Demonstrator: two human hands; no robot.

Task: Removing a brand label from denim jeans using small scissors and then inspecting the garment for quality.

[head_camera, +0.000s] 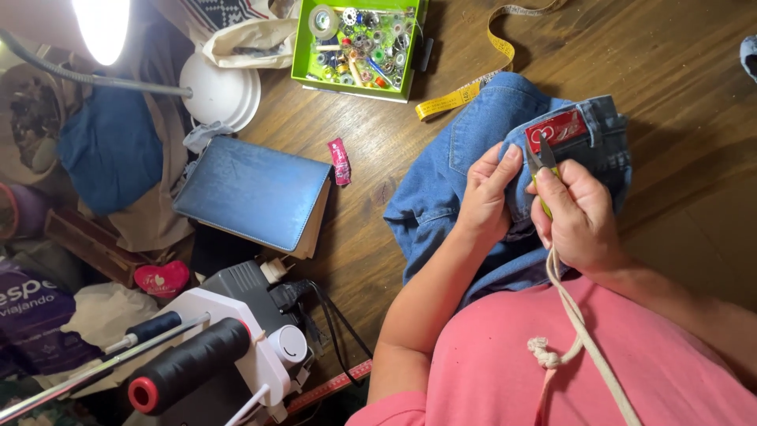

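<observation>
Left hand (485, 197) pinches the jeans (465, 150) waistband, thumb on top, fingers curled under; right hand (579, 217) closed around green-handled snips (542, 162), blades touching the red patch (557, 128) at its 7 o'clock corner. Jeans lie on the wooden table (670, 71) at frame centre-right, tape measure (473, 87) at their 12 o'clock, green bobbin box (359, 43) at 11, blue notebook (252, 193) at 9.

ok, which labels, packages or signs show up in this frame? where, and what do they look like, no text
Red patch label: on the jeans waistband, rectangular, pale print, by the right hand and snips.
Small wrapper: on the table beside the blue book, narrow, pink-red.
Purple bag: far left edge, white lettering.
Red heart tag: left of the sewing machine.
</observation>
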